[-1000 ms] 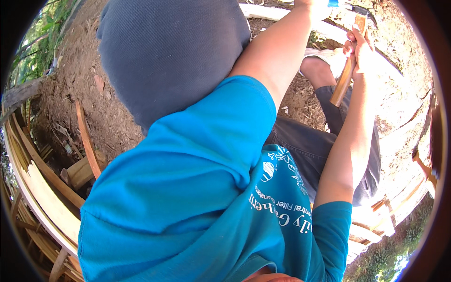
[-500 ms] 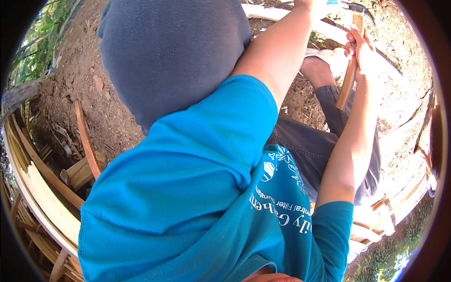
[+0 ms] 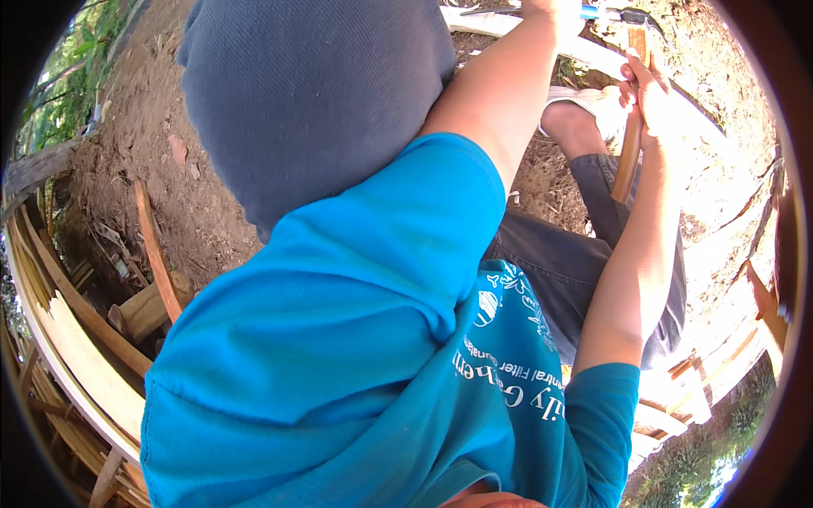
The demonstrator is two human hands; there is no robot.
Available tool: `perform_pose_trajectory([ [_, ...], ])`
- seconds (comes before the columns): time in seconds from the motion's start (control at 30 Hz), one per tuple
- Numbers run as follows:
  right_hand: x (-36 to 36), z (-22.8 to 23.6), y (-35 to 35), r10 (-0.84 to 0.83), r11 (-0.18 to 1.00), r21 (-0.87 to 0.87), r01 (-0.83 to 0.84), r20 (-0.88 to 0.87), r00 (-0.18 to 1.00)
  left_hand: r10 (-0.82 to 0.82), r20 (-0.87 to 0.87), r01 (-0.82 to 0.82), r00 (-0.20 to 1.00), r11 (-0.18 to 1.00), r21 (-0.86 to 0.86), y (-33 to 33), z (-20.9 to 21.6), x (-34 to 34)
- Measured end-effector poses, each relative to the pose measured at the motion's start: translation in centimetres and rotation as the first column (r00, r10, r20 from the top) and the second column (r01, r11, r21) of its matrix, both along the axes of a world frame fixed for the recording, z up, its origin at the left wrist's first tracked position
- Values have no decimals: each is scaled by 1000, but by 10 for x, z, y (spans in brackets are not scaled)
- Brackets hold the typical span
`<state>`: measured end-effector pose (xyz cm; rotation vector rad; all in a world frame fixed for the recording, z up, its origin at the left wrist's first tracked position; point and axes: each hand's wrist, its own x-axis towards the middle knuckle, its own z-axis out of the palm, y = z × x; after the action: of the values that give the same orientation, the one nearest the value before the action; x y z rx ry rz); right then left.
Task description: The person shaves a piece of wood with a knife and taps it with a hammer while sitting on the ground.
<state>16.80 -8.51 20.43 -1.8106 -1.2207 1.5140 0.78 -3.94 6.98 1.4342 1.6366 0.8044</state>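
1. The right hand (image 3: 648, 89) is wrapped tight around a wooden handle (image 3: 628, 148) — the shaft runs down below the fist.
2. The left hand (image 3: 550, 7) sits at the frame's top edge by a blue tool (image 3: 597, 12); its grip cannot be told.
3. The handle looks stiff, smooth and light — best held mid-shaft.

Wooden planks (image 3: 80, 339) left, trousered leg (image 3: 584, 271) right.

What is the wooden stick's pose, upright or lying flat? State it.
Nearly upright: the wooden stick runs steeply from the right hand toward the trouser leg.
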Motion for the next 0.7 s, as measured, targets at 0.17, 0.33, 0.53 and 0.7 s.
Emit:
perform_pose_trajectory([
  [0.17,-36,4,-1,-175,977,95,191,-151,973,121,608,-113,785,992,-51,1,-76,-3],
  [0.33,-14,8,-5,-198,974,91,208,-116,973,358,791,-107,496,929,-353,12,2,16],
  [0.53,-18,9,-1,-232,961,121,250,-149,961,89,43,-95,995,984,149,2,11,-3],
  [0.7,-24,7,-1,-241,961,107,254,-120,963,151,398,-169,905,986,8,9,-10,2],
])
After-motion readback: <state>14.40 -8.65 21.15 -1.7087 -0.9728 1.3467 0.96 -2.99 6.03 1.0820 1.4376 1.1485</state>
